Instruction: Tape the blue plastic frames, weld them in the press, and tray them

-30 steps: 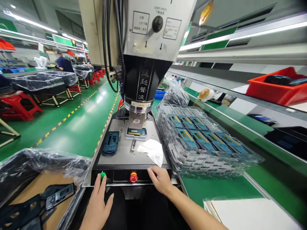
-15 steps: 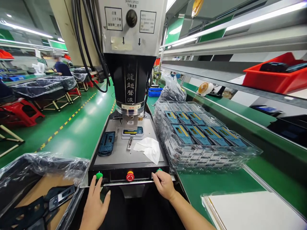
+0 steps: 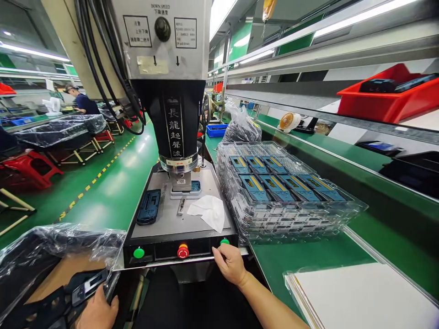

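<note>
My left hand [image 3: 99, 310] reaches into the plastic-lined bin at the lower left, its fingers at a dark housing part [image 3: 89, 287]; the fingertips are partly hidden. My right hand [image 3: 229, 265], fingers curled, rests at the right green button [image 3: 224, 241] of the press. The left green button [image 3: 139, 253] and the red button [image 3: 183, 251] are untouched. The press horn [image 3: 181, 182] is down on a blue part [image 3: 195, 186] in the fixture. Another blue housing [image 3: 148, 207] lies on the left of the press plate, and a white cloth [image 3: 208, 211] on its right.
Stacked clear trays [image 3: 291, 219] with several blue parts stand right of the press. White sheets [image 3: 360, 297] lie at the lower right. A red bin [image 3: 380, 103] sits on the shelf. A person [image 3: 85, 103] works far left.
My left hand has left the left green button and moved down and left into the bin. The press head has come down onto the part. My right hand stays at its button.
</note>
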Motion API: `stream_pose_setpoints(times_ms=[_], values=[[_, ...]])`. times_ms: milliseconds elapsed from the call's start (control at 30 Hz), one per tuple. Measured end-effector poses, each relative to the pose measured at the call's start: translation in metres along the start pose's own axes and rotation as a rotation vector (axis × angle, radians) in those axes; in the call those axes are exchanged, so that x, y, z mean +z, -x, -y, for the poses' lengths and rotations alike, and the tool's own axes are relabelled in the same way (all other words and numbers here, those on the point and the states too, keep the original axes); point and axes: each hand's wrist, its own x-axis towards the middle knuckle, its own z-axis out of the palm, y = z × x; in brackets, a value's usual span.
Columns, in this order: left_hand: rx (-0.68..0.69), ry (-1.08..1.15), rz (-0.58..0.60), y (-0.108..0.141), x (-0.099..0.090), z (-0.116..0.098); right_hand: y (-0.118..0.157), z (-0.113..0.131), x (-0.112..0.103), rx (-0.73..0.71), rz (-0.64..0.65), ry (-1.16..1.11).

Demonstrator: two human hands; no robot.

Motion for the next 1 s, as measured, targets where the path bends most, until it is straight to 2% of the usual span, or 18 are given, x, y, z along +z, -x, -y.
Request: stream_pose_setpoints(times_ms=[133, 233, 333, 467, 567, 700, 867, 1000], values=[[-0.038, -0.028, 0.148, 0.001, -0.012, 0.002, 0.002, -0.002, 0.001, -0.003, 0.0, -0.002], [0.004, -0.027, 0.112, 0.002, -0.015, -0.001, 0.002, -0.003, 0.002, -0.022, 0.006, 0.013], [0.025, -0.006, 0.042, 0.003, -0.01, -0.004, -0.002, -0.003, 0.001, -0.041, 0.0, 0.009], [0.007, -0.03, 0.005, 0.007, -0.008, -0.008, -0.021, 0.0, -0.004, -0.027, 0.003, -0.004], [0.01, -0.04, 0.006, 0.011, -0.013, -0.012, -0.048, 0.004, -0.006, -0.009, 0.022, 0.01], [0.014, -0.01, 0.008, 0.014, -0.019, -0.015, -0.097, 0.008, 0.0, 0.027, 0.07, 0.067], [0.027, 0.006, -0.015, 0.017, -0.02, -0.015, -0.161, 0.004, 0.023, 0.078, 0.154, 0.206], [0.038, 0.027, -0.023, 0.016, -0.019, -0.013, -0.197, -0.006, 0.048, 0.113, 0.208, 0.296]])
